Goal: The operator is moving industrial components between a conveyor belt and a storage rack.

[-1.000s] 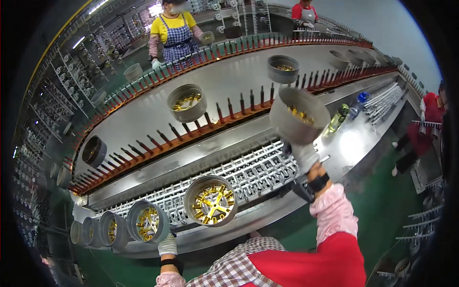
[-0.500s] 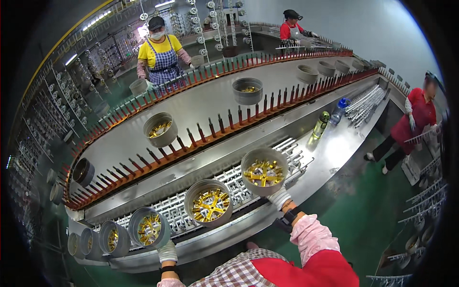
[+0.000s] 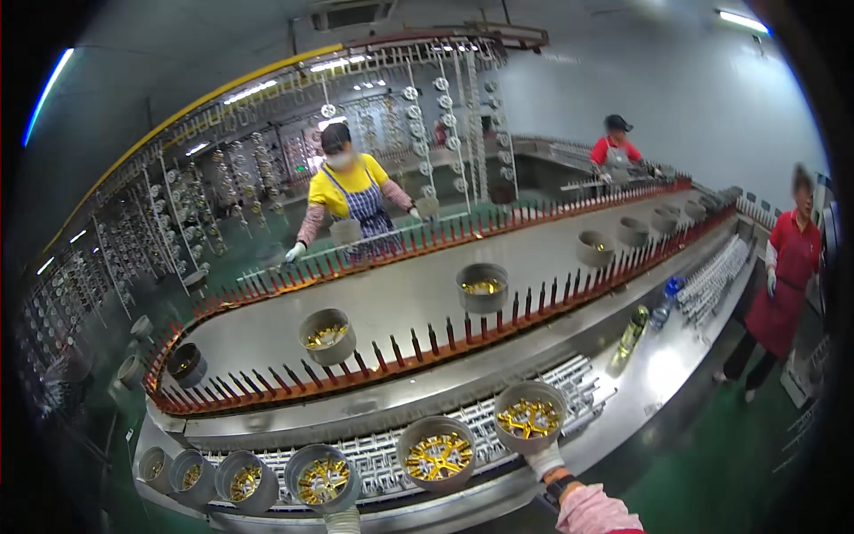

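Note:
My right hand (image 3: 544, 460), in a white glove, grips the near wall of a round grey bowl (image 3: 562, 433). Its fingers pass partly out of sight beneath the bowl. Gold star-shaped, spoked parts (image 3: 528, 417) lie inside. At the lower edge, my gloved left hand (image 3: 342, 521) touches the underside of another grey bowl (image 3: 350, 504) with similar gold parts; its fingers are hidden. Between my hands stands one more grey bowl (image 3: 402, 463) of gold parts. Several others continue to the left, among them one bowl (image 3: 238, 504) beside my left hand's.
Metal racks (image 3: 583, 378) lie behind the bowls on the steel bench (image 3: 663, 378). Beyond runs an orange conveyor track (image 3: 427, 365) with dark upright pins. A green bottle (image 3: 630, 338) and a blue bottle (image 3: 665, 303) stand at right. Co-workers (image 3: 356, 191) are across and at right.
My view has tilted up, so the bench and bowls sit lower. Both hands remain at their bowls. The co-worker in yellow has spread their arms; the one at far right stands more upright.

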Demonstrator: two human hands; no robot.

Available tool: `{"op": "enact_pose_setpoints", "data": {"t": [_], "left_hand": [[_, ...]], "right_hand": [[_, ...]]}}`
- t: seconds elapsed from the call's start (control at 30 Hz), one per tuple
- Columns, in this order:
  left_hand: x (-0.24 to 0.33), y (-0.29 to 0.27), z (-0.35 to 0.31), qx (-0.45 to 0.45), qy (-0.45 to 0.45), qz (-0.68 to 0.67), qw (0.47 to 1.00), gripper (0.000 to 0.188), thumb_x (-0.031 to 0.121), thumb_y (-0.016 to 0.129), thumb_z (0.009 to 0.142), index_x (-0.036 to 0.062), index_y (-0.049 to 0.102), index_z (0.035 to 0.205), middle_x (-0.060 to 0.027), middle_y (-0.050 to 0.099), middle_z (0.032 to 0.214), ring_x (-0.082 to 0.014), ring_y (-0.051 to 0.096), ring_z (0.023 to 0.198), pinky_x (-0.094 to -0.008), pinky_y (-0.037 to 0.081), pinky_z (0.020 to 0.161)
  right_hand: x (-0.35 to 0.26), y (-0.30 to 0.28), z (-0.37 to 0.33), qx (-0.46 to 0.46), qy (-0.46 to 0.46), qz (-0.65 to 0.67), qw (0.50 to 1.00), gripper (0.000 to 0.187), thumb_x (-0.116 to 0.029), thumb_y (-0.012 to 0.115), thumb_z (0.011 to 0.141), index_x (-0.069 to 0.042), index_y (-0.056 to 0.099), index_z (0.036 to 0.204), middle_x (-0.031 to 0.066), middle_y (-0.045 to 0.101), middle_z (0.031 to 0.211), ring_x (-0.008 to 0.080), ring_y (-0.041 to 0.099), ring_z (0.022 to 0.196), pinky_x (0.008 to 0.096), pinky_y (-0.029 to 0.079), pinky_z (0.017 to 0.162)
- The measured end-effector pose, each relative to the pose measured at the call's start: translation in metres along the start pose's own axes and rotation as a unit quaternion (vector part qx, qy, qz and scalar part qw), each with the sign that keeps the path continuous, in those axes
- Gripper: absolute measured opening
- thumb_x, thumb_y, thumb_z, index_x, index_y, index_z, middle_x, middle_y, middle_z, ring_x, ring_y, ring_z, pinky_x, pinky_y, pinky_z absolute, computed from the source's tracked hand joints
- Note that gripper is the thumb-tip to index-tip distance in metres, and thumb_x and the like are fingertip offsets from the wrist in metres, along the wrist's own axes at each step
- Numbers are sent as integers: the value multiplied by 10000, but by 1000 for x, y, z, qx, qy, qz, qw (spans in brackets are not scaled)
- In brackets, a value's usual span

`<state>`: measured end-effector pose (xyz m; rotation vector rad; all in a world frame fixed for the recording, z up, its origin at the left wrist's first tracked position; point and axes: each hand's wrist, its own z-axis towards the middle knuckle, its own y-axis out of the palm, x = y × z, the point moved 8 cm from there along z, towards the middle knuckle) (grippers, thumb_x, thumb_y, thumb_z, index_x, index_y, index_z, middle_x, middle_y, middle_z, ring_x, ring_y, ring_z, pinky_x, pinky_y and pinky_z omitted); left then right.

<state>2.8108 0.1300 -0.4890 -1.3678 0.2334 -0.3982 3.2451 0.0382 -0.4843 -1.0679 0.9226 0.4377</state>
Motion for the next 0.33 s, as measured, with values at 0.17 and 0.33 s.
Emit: {"op": "enact_pose_setpoints", "data": {"t": [0.17,0.33], "left_hand": [[0,-7,-13,37,-31,-95,994,293,126,406,798,37,485,1065,-160,519,1046,-279,487,973,-392,344,871],[-15,-13,-24,128,-108,-278,946,278,121,393,818,41,476,1072,-139,528,1021,-266,496,938,-369,362,844]], "right_hand": [[-15,-7,-15,-45,61,-116,990,460,-340,415,835,-115,342,1230,142,311,1289,236,339,1157,296,267,969],[-7,-18,-40,-125,133,-169,969,419,-284,466,823,-83,418,1188,149,353,1262,219,387,1124,280,321,936]]}}
